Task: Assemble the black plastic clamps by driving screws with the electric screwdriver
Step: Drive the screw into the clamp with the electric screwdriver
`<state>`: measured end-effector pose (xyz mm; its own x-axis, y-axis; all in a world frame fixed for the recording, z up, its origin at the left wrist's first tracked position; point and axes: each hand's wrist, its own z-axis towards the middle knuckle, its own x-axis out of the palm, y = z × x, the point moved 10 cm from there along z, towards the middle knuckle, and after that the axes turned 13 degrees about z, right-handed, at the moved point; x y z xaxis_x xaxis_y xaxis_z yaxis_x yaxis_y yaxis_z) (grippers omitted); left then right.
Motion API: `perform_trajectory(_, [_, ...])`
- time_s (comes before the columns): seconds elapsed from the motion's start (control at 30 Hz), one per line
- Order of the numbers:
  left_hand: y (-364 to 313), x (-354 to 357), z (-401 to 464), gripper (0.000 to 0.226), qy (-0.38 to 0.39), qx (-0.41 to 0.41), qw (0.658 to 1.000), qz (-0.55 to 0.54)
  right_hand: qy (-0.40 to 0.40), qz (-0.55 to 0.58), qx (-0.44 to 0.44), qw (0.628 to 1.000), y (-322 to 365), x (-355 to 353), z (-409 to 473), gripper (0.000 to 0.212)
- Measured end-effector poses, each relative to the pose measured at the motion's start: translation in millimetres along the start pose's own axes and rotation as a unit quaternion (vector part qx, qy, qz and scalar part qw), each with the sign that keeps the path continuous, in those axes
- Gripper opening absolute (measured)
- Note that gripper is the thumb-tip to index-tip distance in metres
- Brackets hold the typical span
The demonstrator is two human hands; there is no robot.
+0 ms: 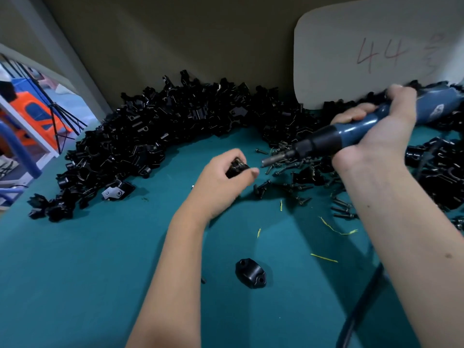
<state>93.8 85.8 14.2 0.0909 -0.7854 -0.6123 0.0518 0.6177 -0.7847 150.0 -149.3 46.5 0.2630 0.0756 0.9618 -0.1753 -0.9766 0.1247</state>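
From the head camera, the job looked far from finished: a deep heap of loose black plastic clamp parts (140,136) curved along the back of the teal-covered table (88,272), and a scatter of small dark screws (296,167) lay just right of centre. A single black plastic saddle-shaped clamp piece (250,273) sat apart near the front edge, its two holes showing no screws, so I judged it not yet assembled.

The left hand (221,182) had its fingers curled closed around a small black clamp piece (237,168), held above the table near the screws. The right hand (376,131) was wrapped tightly around the blue and black electric screwdriver (351,136).

The screwdriver's long axis ran from upper right down to lower left, its metal bit (272,160) pointing leftward at the held clamp, close but seemingly not touching. Whether a screw sat on the bit could not be told.
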Motion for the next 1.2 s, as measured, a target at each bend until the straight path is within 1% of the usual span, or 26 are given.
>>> perform_trajectory(0.07, [-5, 8, -2, 0.037, 0.017, 0.019, 0.999, 0.031, -0.033, -0.046, -0.053, 0.997, 4, -11, -1, 0.029])
perform_trajectory(0.13, [-7, 12, -3, 0.040, 0.024, 0.020, 0.998, 0.053, -0.047, -0.059, -0.073, 0.995, 4, -17, -2, 0.031])
perform_trajectory(0.27, [-4, 10, -3, 0.045, 0.016, 0.015, 0.998, 0.059, -0.046, -0.068, -0.070, 0.994, 2, -21, 1, 0.032])
perform_trajectory(0.37, [-4, 10, -2, 0.048, 0.017, 0.027, 0.998, 0.059, -0.044, -0.072, -0.057, 0.995, -2, -21, 3, 0.031])
perform_trajectory(0.47, [-10, 6, 0, 0.049, -0.023, 0.058, 0.992, 0.108, -0.046, -0.072, -0.054, 0.995, -2, -21, 5, 0.029])
perform_trajectory(0.57, [-17, 3, 0, 0.045, -0.076, 0.080, 0.987, 0.115, -0.046, -0.069, -0.060, 0.995, -1, -22, 5, 0.027])
perform_trajectory(0.7, [-18, 0, 1, 0.036, -0.123, 0.072, 0.983, 0.116, -0.045, -0.069, -0.069, 0.994, 2, -20, 5, 0.026])
perform_trajectory(0.83, [-13, -1, 1, 0.024, -0.124, 0.055, 0.986, 0.096, -0.048, -0.070, -0.079, 0.993, 2, -22, 3, 0.024])
perform_trajectory(0.93, [-12, 0, 0, 0.014, -0.127, 0.043, 0.986, 0.101, -0.046, -0.067, -0.086, 0.993, 1, -21, 1, 0.024])
perform_trajectory(1.0, [-13, 2, 1, 0.007, -0.126, 0.029, 0.984, 0.125, -0.040, -0.064, -0.090, 0.993, 1, -20, 0, 0.023])
perform_trajectory(1.1, [-13, 2, 2, 0.024, -0.136, 0.010, 0.978, 0.159, -0.031, -0.059, -0.098, 0.993, 2, -17, 0, 0.022])
perform_trajectory(1.2, [-14, 2, 1, 0.029, -0.141, 0.004, 0.974, 0.175, -0.021, -0.055, -0.100, 0.993, 2, -15, 0, 0.023])
